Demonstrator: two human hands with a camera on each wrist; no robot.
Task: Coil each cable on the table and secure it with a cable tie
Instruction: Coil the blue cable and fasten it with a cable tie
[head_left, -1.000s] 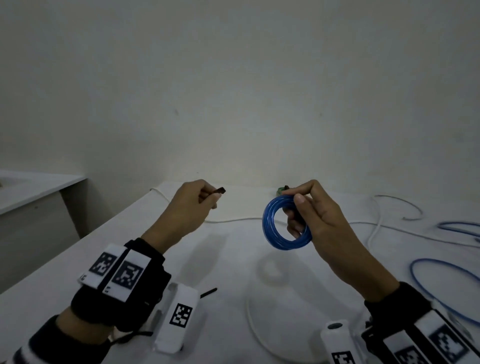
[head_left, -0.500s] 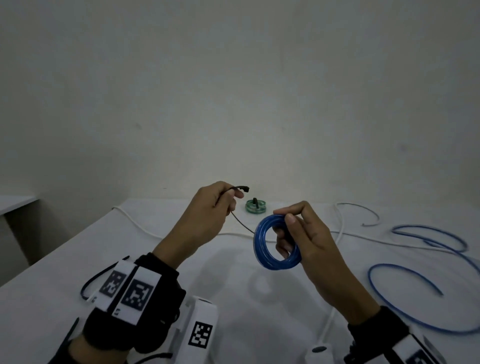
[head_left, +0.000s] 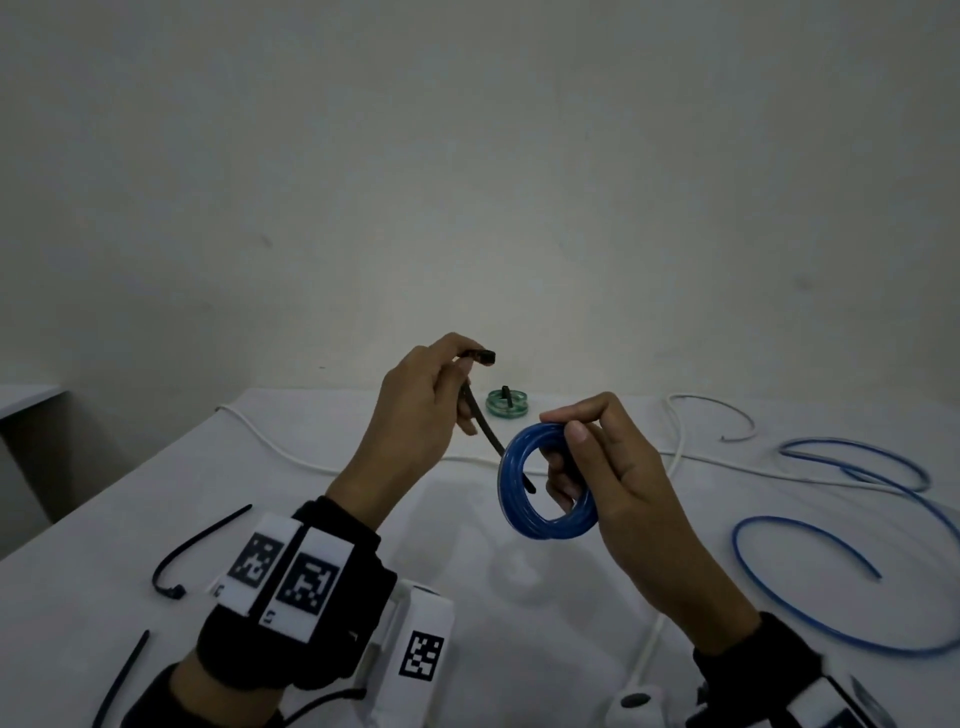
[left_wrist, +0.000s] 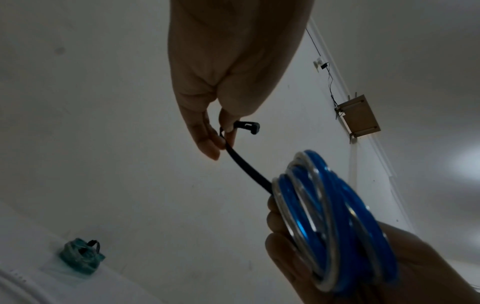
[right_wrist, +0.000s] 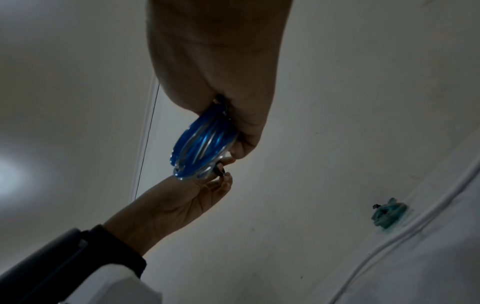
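My right hand (head_left: 582, 457) grips a small blue cable coil (head_left: 519, 519) upright above the table, thumb on top and fingers through its centre. My left hand (head_left: 457, 374) pinches a black cable tie (head_left: 480, 418) near its head, and the tie's tail passes into the coil's opening. The left wrist view shows the tie (left_wrist: 244, 164) running from my fingertips (left_wrist: 207, 144) down behind the blue coil (left_wrist: 337, 216). In the right wrist view the coil (right_wrist: 202, 144) sits edge-on under my right hand, with the left hand (right_wrist: 221, 179) just below it.
A green coil (head_left: 507, 405) with a black tie round it lies at the table's back. Loose blue cable (head_left: 810, 540) and a white cable (head_left: 675, 452) sprawl on the right. Two spare black ties (head_left: 192, 545) lie at the left front.
My left hand has brought the tie toward the coil, and its tail now reaches into the coil's opening. The right hand kept its grip on the coil. The head view shifted.
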